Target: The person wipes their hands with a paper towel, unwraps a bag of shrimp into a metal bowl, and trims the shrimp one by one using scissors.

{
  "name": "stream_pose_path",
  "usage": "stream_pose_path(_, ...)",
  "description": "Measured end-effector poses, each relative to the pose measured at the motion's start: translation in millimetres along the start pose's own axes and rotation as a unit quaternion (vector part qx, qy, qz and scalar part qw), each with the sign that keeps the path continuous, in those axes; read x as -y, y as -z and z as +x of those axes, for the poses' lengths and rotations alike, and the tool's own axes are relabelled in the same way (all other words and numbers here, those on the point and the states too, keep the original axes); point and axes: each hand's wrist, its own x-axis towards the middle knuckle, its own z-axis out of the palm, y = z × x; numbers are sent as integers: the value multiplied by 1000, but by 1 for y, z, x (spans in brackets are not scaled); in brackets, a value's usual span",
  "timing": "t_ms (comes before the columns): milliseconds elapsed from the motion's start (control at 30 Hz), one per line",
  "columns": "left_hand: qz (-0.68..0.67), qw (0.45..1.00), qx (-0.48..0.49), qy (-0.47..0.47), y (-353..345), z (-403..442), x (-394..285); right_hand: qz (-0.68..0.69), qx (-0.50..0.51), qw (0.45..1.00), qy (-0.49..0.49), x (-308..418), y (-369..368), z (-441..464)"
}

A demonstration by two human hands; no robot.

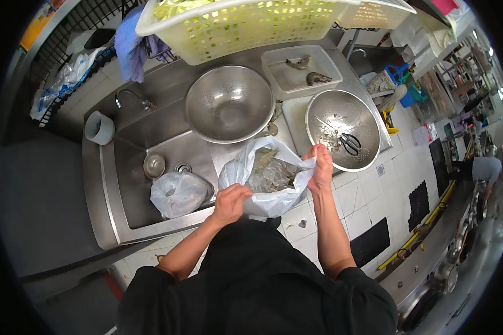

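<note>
Between my hands hangs a white plastic bag [282, 205], its mouth held wide. Inside lie greyish shrimp [275, 174], with what look like clear ice pieces among them. My left hand [231, 204] is closed on the bag's near left rim, and my right hand [320, 168] pinches the rim on the right. Just beyond the bag, a perforated steel colander [229, 106] stands at the sink's edge. To the right, a second colander [341, 109] holds black-handled scissors [350, 144] and small scraps.
A clear tub [282, 78] with two shrimp [317, 79] stands behind. The sink [145, 204] contains a knotted plastic bag [179, 194] and a small metal bowl [154, 165]. A cream basket of cut greens [207, 42] overhangs the back. Another person [486, 169] is far right.
</note>
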Motion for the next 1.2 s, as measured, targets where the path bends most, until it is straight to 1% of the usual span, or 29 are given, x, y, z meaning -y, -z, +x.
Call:
stream_pose_path(33,0,1000,-5,6,1,3,0,16,6,1000,1,3,1,-2)
stream_pose_path(67,-38,999,-15,24,2,7,-1,31,13,999,1,6,-1,-6)
stream_pose_path(100,-74,996,-27,39,4,12,-3,29,-19,999,6,10,-9,-10)
stream_pose_path(133,-74,996,-33,41,8,16,-6,26,-14,1000,3,17,-16,-13)
stream_pose_path(200,-137,987,-43,74,22,24,-16,10,-20,1000,2,30,-24,-20)
stream_pose_path(233,-137,986,-47,77,29,28,-22,30,50,998,-4,39,-18,-20)
stream_pose_path(267,-156,985,-50,54,38,33,-29,28,51,998,-8,47,-24,-17)
stream_pose_path(300,-175,983,-52,31,47,38,-35,36,83,996,1,59,-34,-15)
stream_pose_path(333,-176,982,-54,33,55,44,-39,45,115,992,9,71,-46,-13)
stream_pose_path(367,-200,974,-104,35,63,53,-40,44,115,992,8,82,-63,-9)
stream_pose_path(433,-265,944,-189,54,83,81,-50,50,82,995,-4,102,-97,11)
stream_pose_path(467,-308,922,-224,69,95,101,-56,50,86,995,0,105,-108,29)
stream_pose_path(500,-309,922,-224,63,107,118,-62,93,78,992,-19,109,-118,47)
stream_pose_path(533,-386,885,-238,105,118,134,-68,137,69,987,-40,113,-127,61)
stream_pose_path(567,-459,841,-248,144,126,148,-70,133,98,985,-50,114,-137,71)
stream_pose_path(633,-461,843,-253,113,138,166,-63,147,150,974,-85,115,-145,95)
stream_pose_path(667,-462,843,-261,90,142,172,-62,142,12,987,-68,119,-174,92)
stream_pose_path(700,-447,843,-284,91,143,180,-65,146,-9,988,-50,112,-174,106)
stream_pose_path(733,-448,845,-278,88,143,186,-62,150,-33,988,-32,101,-169,120)
stream_pose_path(800,-381,857,-346,9,139,203,-47,157,-55,986,6,80,-165,149)
stream_pose_path(833,-351,854,-385,2,138,215,-40,202,-87,976,0,79,-178,157)
stream_pose_path(867,-351,855,-382,1,138,226,-29,246,-119,962,-10,74,-194,162)
stream_pose_path(900,-344,853,-391,-30,138,235,-17,247,-120,962,-9,69,-201,171)
stream_pose_path(933,-336,851,-399,-61,138,243,-4,240,-146,960,-20,63,-206,180)
stream_pose_path(967,-315,855,-406,-67,134,250,11,233,-172,957,-29,56,-207,190)
stream_pose_path(1000,-317,856,-403,-70,131,250,25,235,-172,956,-25,39,-197,205)
stream_pose_path(1067,-216,888,-402,-66,126,254,52,234,-77,969,-5,4,-172,247)
stream_pose_path(1133,-223,897,-378,-58,115,249,77,211,-80,974,-3,-10,-167,252)
stream_pose_path(1200,-189,921,-341,-16,103,244,96,185,-88,979,-8,-24,-165,254)
